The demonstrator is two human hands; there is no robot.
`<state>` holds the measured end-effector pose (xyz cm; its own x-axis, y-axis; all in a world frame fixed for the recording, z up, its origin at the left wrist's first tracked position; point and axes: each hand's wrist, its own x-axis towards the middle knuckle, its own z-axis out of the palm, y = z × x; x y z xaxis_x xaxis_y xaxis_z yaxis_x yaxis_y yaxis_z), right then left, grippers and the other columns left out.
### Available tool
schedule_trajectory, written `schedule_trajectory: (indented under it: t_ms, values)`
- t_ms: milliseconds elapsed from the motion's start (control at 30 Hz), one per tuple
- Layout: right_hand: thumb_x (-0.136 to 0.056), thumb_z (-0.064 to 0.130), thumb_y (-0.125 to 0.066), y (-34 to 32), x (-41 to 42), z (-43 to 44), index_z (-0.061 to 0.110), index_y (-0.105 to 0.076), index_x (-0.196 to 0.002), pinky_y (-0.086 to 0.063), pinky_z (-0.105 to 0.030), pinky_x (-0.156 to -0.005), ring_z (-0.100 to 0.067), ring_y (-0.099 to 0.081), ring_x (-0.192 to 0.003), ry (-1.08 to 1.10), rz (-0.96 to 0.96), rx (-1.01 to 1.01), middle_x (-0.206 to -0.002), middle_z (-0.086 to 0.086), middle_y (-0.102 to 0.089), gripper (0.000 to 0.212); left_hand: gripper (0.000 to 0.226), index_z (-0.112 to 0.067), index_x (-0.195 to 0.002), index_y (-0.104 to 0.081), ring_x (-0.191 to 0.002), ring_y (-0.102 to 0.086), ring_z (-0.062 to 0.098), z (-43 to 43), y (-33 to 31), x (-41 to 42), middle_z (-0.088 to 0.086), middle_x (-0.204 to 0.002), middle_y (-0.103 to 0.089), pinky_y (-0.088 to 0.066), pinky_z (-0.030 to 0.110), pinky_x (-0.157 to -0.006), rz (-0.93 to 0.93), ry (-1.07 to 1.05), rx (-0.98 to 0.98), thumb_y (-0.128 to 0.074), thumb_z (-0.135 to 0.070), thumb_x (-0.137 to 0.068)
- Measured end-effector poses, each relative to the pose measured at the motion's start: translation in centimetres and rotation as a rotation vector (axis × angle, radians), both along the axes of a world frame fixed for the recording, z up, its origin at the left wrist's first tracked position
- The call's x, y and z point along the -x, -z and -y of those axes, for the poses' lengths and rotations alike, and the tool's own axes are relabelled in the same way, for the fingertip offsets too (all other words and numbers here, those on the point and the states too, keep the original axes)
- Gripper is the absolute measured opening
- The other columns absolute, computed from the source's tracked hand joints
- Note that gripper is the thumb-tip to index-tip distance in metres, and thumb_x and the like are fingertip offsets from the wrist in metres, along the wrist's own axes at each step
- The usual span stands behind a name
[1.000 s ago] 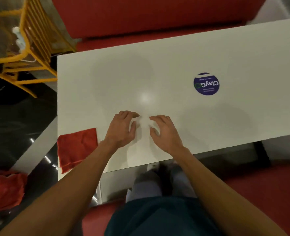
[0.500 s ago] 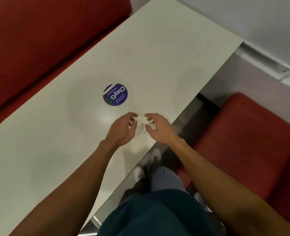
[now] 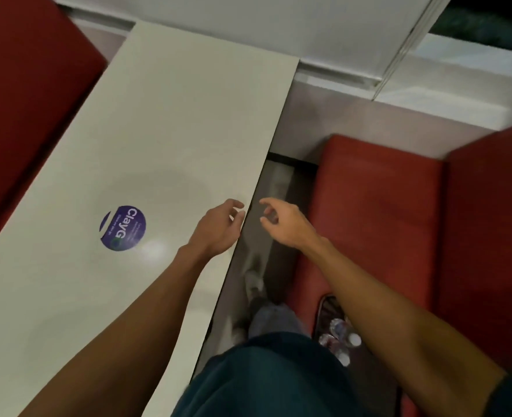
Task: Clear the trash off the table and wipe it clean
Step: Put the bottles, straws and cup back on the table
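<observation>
Nearest, just beside the person's right leg, a dark round-rimmed container [image 3: 324, 305] holds crumpled clear plastic bottles [image 3: 339, 332]; whether it stands on the floor or on the seat I cannot tell.

Further out, the left hand [image 3: 218, 228] hangs over the near long edge of the long white rectangular table [image 3: 164, 115], fingers loosely curled and gripping nothing; the right hand [image 3: 284, 225] hovers just off that edge, over the gap, thumb and forefinger bent toward each other with nothing visible between them, though a crumb would be too small to see.

The tabletop shows no trash, only a round purple sticker [image 3: 122, 227] near the left hand; so the clearing looks about finished, perhaps down to brushing scraps over the edge, and wiping is the step still ahead; that calls for a cloth, and none is in view, so the next move is probably to fetch one.

The table's long axis runs from lower left to upper right, its far short end pointing at the pale wall [image 3: 248, 13]; a red padded bench [image 3: 378, 206] flanks it on the right, another red bench [image 3: 22, 85] on the left.
</observation>
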<state>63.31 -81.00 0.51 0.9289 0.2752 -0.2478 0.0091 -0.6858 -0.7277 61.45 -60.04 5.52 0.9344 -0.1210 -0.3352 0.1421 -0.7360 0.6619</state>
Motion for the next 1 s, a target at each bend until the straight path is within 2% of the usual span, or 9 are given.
schedule_trajectory:
  t_ms: [167,267,400,500,600,733,800,933,1000]
  values:
    - [-0.095,0.031,-0.068,1.2,4.0,3.3,0.024,-0.061,-0.139,-0.056,-0.033,-0.087,-0.006,-0.06,-0.081,0.145,-0.016,0.008,-0.106,0.009,-0.068,0.046,0.031,-0.021,-0.133,-0.061,-0.098,-0.065,0.015,3.0,0.5,1.3,0.0,-0.118,-0.071,-0.055,0.035,-0.091,-0.012,0.136,0.018,-0.053,-0.036,-0.108]
    - [-0.094,0.027,-0.07,1.6,7.5,5.1,0.021,-0.063,-0.137,-0.056,-0.032,-0.085,-0.002,-0.059,-0.073,0.243,-0.019,0.016,-0.097,0.01,-0.069,0.044,0.03,-0.021,-0.13,-0.062,-0.1,-0.068,0.018,4.8,1.4,3.4,0.001,-0.113,-0.072,-0.057,0.041,-0.094,-0.029,0.203,0.038,-0.053,-0.038,-0.107]
    - [-0.094,0.025,-0.07,1.6,13.1,7.5,0.019,-0.065,-0.134,-0.055,-0.031,-0.089,-0.013,-0.067,-0.082,0.344,-0.036,0.032,-0.092,0.011,-0.07,0.041,0.028,-0.021,-0.127,-0.064,-0.099,-0.069,0.018,7.3,2.8,7.1,-0.001,-0.109,-0.073,-0.056,0.041,-0.096,-0.049,0.254,0.044,-0.055,-0.036,-0.105]
    - [-0.095,0.025,-0.069,1.7,17.6,9.1,0.021,-0.066,-0.134,-0.054,-0.027,-0.091,-0.012,-0.067,-0.088,0.387,-0.066,0.065,-0.097,0.008,-0.073,0.039,0.024,-0.022,-0.123,-0.067,-0.097,-0.071,0.02,9.1,4.2,10.6,-0.001,-0.103,-0.074,-0.057,0.04,-0.093,-0.06,0.294,0.088,-0.057,-0.033,-0.104]
    - [-0.097,0.026,-0.069,2.1,21.8,10.7,0.021,-0.066,-0.135,-0.049,-0.022,-0.086,-0.011,-0.065,-0.092,0.444,-0.099,0.096,-0.104,0.004,-0.072,0.039,0.022,-0.021,-0.121,-0.068,-0.098,-0.071,0.019,11.0,5.9,13.7,-0.003,-0.103,-0.074,-0.053,0.029,-0.089,-0.066,0.345,0.101,-0.057,-0.031,-0.104]
    - [-0.096,0.024,-0.07,3.4,26.7,12.7,0.02,-0.066,-0.133,-0.055,-0.031,-0.085,-0.01,-0.062,-0.084,0.471,-0.144,0.146,-0.106,0.005,-0.07,0.038,0.022,-0.018,-0.12,-0.067,-0.095,-0.071,0.017,13.8,7.9,17.6,-0.004,-0.102,-0.074,-0.05,0.024,-0.083,-0.12,0.392,0.146,-0.058,-0.03,-0.103]
    - [-0.096,0.023,-0.069,4.0,28.7,13.4,0.019,-0.066,-0.134,-0.056,-0.034,-0.088,-0.015,-0.065,-0.091,0.463,-0.176,0.187,-0.113,0.003,-0.069,0.038,0.022,-0.019,-0.12,-0.067,-0.094,-0.071,0.017,15.1,8.7,19.3,-0.005,-0.099,-0.072,-0.054,0.028,-0.085,-0.145,0.403,0.166,-0.06,-0.029,-0.101]
    - [-0.097,0.023,-0.064,5.6,31.5,14.7,0.015,-0.063,-0.14,-0.051,-0.041,-0.103,-0.025,-0.059,-0.125,0.418,-0.164,0.343,-0.137,-0.004,-0.064,0.044,0.023,-0.023,-0.119,-0.066,-0.088,-0.071,0.013,17.7,10.4,22.0,-0.011,-0.094,-0.073,-0.059,0.035,-0.088,-0.214,0.43,0.197,-0.061,-0.029,-0.098]
    - [-0.098,0.021,-0.062,6.9,32.3,15.1,0.015,-0.061,-0.142,-0.052,-0.045,-0.102,-0.028,-0.059,-0.128,0.392,-0.143,0.398,-0.141,-0.006,-0.062,0.045,0.025,-0.022,-0.121,-0.067,-0.09,-0.071,0.012,18.9,11.8,23.1,-0.01,-0.098,-0.074,-0.059,0.036,-0.088,-0.235,0.461,0.192,-0.061,-0.029,-0.097]
